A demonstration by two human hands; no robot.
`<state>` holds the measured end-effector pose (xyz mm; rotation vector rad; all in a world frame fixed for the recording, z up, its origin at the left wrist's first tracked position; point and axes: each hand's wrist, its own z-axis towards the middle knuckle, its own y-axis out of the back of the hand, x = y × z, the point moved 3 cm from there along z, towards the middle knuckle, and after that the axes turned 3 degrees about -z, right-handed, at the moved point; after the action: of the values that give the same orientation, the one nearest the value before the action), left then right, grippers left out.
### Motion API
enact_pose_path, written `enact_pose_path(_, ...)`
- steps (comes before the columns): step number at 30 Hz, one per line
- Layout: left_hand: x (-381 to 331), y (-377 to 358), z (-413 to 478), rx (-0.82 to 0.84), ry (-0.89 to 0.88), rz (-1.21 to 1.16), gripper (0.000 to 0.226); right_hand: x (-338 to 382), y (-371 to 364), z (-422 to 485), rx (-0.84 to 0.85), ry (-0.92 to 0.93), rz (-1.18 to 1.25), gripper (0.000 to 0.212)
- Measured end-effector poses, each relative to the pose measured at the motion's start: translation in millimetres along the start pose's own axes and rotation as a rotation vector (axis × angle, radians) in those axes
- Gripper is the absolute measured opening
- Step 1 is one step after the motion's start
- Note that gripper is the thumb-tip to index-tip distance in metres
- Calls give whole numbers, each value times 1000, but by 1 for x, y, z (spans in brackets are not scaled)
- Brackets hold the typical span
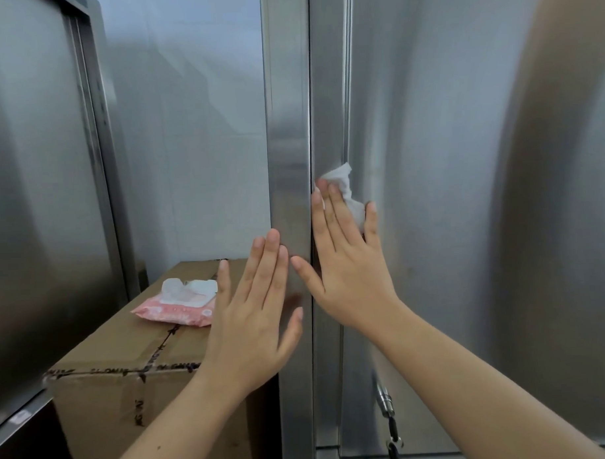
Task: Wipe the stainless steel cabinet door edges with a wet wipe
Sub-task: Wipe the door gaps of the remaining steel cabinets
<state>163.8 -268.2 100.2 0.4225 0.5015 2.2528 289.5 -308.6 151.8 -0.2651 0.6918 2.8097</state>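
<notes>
From the head view, your right hand lies flat on the stainless steel cabinet door, with straight fingers slightly spread. They press the crumpled white wet wipe onto the door edge. The wipe bulges out at 12 o'clock of your fingertips and down between the ring and little fingers.

Your left hand is at 8 o'clock of the right, palm forward, fingers straight and close together, thumb out, holding nothing. Its fingertips overlap the steel corner post; you cannot tell whether they touch it.

At 9 o'clock of the left hand, a pink wipe pack lies on a taped cardboard box, with a white sheet sticking out of its open top. At 5 o'clock of your right hand, a metal latch hangs low on the door.
</notes>
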Motion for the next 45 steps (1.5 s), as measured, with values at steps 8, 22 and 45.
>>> enact_pose_path(8, -3, -10, -20, 10, -15, -7, 68, 10, -15, -34, 16, -14, 1, 65)
enact_pose_path(22, -13, -17, -58, 68, -26, 3, 65, 31, -44, -107, 146, -49, 15, 61)
enact_pose_path(45, -19, -22, -76, 127, -17, 6, 65, 42, -59, -149, 212, -67, 48, 61)
